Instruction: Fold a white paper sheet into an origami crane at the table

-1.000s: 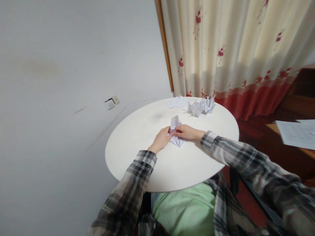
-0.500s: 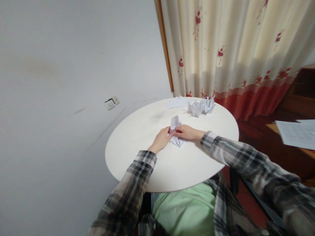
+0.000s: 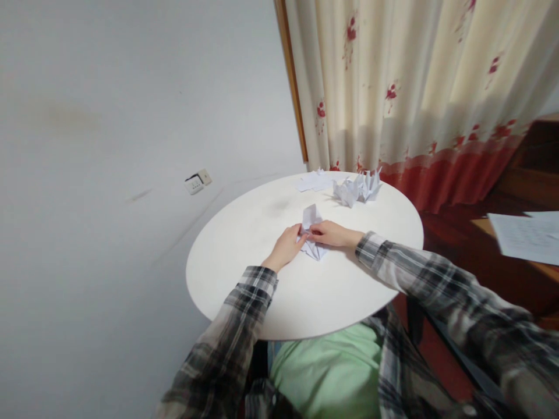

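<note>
A partly folded sheet of white paper point(image 3: 311, 215) lies on the round white table point(image 3: 236, 250), one flap standing up at its far end and creased points spreading toward me. My left hand point(image 3: 286, 245) grips its left edge, thumb on top and fingers curled behind. From the right, my right hand point(image 3: 335, 234) pinches the middle of the folds with thumb and forefinger. Both hands meet at the paper's centre and cover part of the creases there.
Folded paper cranes point(image 3: 358, 189) stand close together at the table's far right. Beside them lie flat white paper pieces point(image 3: 315, 180). A white wall with a socket point(image 3: 194, 184) borders the left, a flowered curtain point(image 3: 406, 105) the back. Printed sheets point(image 3: 524, 237) rest on a surface at right.
</note>
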A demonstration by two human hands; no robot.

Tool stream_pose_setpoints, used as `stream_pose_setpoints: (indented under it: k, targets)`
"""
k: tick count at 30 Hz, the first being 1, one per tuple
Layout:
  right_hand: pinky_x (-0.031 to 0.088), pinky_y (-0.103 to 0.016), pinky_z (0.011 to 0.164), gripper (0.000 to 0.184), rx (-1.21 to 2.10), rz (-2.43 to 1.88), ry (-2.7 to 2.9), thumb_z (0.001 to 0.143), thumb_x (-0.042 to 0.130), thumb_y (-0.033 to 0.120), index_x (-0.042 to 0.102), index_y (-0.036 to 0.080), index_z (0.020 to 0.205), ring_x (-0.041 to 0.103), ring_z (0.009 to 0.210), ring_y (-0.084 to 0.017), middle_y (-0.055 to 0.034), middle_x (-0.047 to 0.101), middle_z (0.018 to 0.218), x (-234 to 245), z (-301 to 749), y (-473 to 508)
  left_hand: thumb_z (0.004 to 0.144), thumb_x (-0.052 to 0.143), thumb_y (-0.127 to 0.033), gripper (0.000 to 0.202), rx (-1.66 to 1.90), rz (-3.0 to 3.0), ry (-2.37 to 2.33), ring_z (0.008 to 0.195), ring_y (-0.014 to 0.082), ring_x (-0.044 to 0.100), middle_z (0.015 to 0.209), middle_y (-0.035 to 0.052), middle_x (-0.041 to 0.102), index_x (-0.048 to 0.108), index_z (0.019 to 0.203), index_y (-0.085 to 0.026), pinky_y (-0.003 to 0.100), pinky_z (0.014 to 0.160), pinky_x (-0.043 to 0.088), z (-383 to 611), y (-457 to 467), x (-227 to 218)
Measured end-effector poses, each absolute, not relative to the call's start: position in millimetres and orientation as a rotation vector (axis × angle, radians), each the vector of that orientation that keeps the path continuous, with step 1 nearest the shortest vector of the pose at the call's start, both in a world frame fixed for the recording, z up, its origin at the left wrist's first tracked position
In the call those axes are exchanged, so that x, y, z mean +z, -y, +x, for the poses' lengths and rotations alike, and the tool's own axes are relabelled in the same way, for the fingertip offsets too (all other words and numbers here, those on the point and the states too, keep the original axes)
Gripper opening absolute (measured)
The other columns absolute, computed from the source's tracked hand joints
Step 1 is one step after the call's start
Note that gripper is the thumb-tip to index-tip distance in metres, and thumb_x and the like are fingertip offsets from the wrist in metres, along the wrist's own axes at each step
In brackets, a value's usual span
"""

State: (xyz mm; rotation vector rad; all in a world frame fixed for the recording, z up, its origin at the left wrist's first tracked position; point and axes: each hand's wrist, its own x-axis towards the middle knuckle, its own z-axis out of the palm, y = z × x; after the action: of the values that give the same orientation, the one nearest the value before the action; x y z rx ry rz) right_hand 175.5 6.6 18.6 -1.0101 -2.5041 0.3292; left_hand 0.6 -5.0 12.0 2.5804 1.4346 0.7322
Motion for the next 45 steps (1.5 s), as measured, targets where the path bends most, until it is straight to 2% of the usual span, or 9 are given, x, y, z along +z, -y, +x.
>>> stream_pose_setpoints:
  k: [23,34,39,45]
  targets:
    - [0.028,-0.019,0.054,0.030,0.355,-0.950,2.472,0.082,0.042,0.038,0.057,0.013,0.075,0.043,0.055,-0.007,-0.0008,0.055,0.063,17.4,178.1,-9.0,0.081,0.040,-0.033,0.023,0.737,2.606,-1.447,0.081,0.0171,0.052,0.087,0.0068,0.057,0.050,0.092,-0.016,0.030,0.073,0.041,2.9,6.1,13.9]
    - [0.028,-0.019,0.052,0.037,0.456,-1.022,2.365,0.083,0.038,0.042,0.058,0.014,0.072,0.044,0.047,-0.006,0.0007,0.054,0.053,19.9,178.4,-6.2,0.080,0.040,-0.034,0.023,0.742,2.584,-1.455,0.080,0.0170,0.052,0.086,0.0064,0.057,0.051,0.090,-0.016,0.030,0.073,0.042,1.8,4.8,12.0]
    - [0.026,-0.019,0.052,0.043,0.305,-1.013,2.332,0.083,0.036,0.046,0.058,0.013,0.067,0.039,0.052,-0.006,0.0002,0.052,0.058,24.1,178.6,-4.9,0.078,0.043,-0.028,0.021,0.741,2.618,-1.404,0.082,0.0172,0.052,0.087,0.0063,0.058,0.052,0.092,-0.015,0.030,0.075,0.041,0.8,5.2,12.0]
    - [0.027,-0.020,0.054,0.045,0.263,-1.095,2.373,0.085,0.033,0.045,0.059,0.013,0.068,0.040,0.054,-0.008,-0.0019,0.054,0.061,20.8,178.1,-8.5,0.079,0.043,-0.029,0.021,0.740,2.670,-1.393,0.082,0.0167,0.051,0.088,0.0059,0.058,0.051,0.093,-0.016,0.030,0.076,0.041,1.1,6.5,12.5]
